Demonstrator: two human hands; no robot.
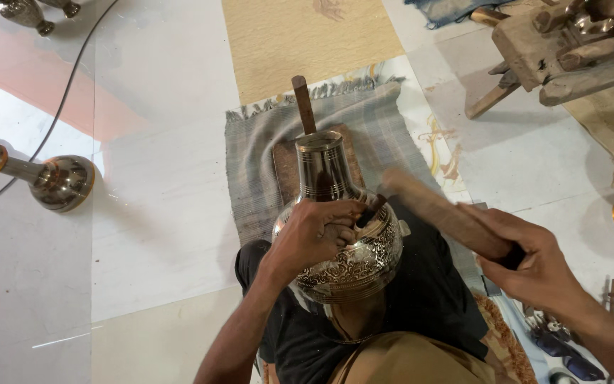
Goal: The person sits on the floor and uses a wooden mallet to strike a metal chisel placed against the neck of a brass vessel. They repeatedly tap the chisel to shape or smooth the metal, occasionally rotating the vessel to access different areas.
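Left grip [318, 231] pinching probably a chisel [372, 210] on engraved vase [349, 267], right grip [527, 259] clasping mallet [442, 213]

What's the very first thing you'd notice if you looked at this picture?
The big shiny metal vase in the middle, resting on the person's lap, its round belly covered in curly engraved patterns. The left hand presses a small dark tool against it, while the right hand holds a blurred wooden stick beside it. Another shiny vase lies on its side on the floor at the left.
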